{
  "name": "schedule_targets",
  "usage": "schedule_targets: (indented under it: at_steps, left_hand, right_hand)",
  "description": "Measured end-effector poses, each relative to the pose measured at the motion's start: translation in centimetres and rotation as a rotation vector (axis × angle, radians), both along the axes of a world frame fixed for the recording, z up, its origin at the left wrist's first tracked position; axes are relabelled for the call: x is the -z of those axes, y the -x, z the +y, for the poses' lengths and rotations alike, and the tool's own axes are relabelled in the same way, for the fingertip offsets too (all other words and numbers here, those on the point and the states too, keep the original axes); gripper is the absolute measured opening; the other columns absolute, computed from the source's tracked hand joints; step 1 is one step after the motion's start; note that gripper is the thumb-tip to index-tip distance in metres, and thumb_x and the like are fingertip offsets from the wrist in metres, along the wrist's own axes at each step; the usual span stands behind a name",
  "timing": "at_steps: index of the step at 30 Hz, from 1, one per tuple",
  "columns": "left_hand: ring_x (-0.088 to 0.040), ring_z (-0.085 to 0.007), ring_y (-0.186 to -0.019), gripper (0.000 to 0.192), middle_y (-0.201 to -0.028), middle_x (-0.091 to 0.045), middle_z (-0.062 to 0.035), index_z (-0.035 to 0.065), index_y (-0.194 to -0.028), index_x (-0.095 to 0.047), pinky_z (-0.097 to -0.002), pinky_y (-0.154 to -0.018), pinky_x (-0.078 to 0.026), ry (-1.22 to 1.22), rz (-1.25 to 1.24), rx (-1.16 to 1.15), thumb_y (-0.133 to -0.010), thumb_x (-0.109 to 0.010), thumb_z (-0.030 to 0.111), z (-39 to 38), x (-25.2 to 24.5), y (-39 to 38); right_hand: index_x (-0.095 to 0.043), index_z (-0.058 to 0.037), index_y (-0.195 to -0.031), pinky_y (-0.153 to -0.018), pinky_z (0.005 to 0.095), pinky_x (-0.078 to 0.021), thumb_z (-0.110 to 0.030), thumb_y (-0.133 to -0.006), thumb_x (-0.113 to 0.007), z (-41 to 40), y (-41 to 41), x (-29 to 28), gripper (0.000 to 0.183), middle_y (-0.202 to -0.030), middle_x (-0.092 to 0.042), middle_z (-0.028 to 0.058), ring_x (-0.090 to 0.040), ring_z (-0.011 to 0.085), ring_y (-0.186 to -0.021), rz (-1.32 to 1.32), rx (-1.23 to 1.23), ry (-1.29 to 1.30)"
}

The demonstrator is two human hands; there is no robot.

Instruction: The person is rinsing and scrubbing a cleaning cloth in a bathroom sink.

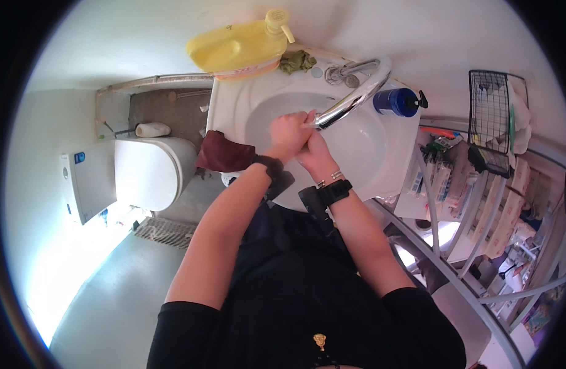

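Note:
My left hand [286, 133] and my right hand [316, 148] are pressed together over a white washbasin [361, 161]. Directly beneath the mouth of the chrome swan-neck faucet [352, 102], they meet; what looks like clear water touches them there. The left fingers are curled over the right hand, whose fingers are mostly hidden. Neither hand shows an object in it. Black straps with dark box-like devices circle both wrists, and a thin open bracelet [337, 175] sits on the right one. Beside the left wrist, a dark red cloth or pouch [225, 153] hangs over the basin's edge.
A yellow pump jug [239, 48] and a crumpled green cloth [297, 62] stand behind the basin. A blue pump bottle [396, 102] is right of the faucet. To the left is a toilet [147, 170]; to the right, a wire basket [489, 110] and metal rack [449, 270].

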State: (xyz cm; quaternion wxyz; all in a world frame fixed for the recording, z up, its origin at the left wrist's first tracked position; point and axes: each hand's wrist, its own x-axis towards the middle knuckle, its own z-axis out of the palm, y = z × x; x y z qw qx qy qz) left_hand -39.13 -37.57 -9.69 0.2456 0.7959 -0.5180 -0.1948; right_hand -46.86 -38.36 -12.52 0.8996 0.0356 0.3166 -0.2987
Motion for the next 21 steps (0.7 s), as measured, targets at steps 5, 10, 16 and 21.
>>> schedule_targets:
  at_steps: [5,10,16,21]
  left_hand:
    - [-0.057,-0.0349,-0.065,0.043,-0.064,-0.058,-0.0163,0.0067,-0.071,-0.061,-0.0412,-0.057,-0.045,-0.275,0.13,-0.334,-0.079,-0.047,0.046,-0.8,2.3,-4.7]
    - [-0.053,-0.0233,-0.061,0.036,-0.068,-0.056,-0.0151,0.0012,-0.08,-0.054,-0.0347,-0.058,-0.042,-0.103,0.683,-0.623,-0.077,-0.059,0.037,-0.3,2.6,-3.2]
    - [-0.056,-0.036,-0.074,0.026,-0.079,-0.058,-0.0203,0.0013,-0.09,-0.053,-0.0394,-0.065,-0.044,0.148,0.848,-0.433,-0.074,-0.06,0.021,2.0,-4.0,2.7]
    - [-0.058,-0.0322,-0.063,0.024,-0.066,-0.059,-0.0141,0.0045,-0.079,-0.06,-0.0386,-0.062,-0.045,0.139,0.529,-0.2,-0.072,-0.061,0.027,1.5,-4.8,2.0]
  right_hand:
    - [-0.043,-0.0011,-0.113,-0.09,0.0344,-0.0381,-0.022,-0.09,-0.039,0.9,1.0,-2.8,0.031,-0.113,-0.049,0.0096,-0.047,0.022,-0.103,0.328,-0.159,0.016]
    - [-0.043,-0.0014,-0.111,-0.085,0.0352,-0.0426,-0.018,-0.088,-0.041,0.3,3.5,-1.2,0.029,-0.112,-0.049,0.0116,-0.048,0.027,-0.103,0.282,-0.159,0.272]
    - [-0.052,-0.0055,-0.097,-0.081,0.0301,-0.0425,-0.02,-0.086,-0.042,-2.2,3.9,0.2,0.021,-0.1,-0.056,0.0043,-0.053,0.0153,-0.094,0.041,-0.163,0.069]
    - [-0.043,-0.0014,-0.111,-0.091,0.03,-0.0347,-0.031,-0.085,-0.039,-0.2,1.6,-2.3,0.04,-0.112,-0.05,0.0096,-0.046,0.0187,-0.104,0.025,-0.101,0.1]
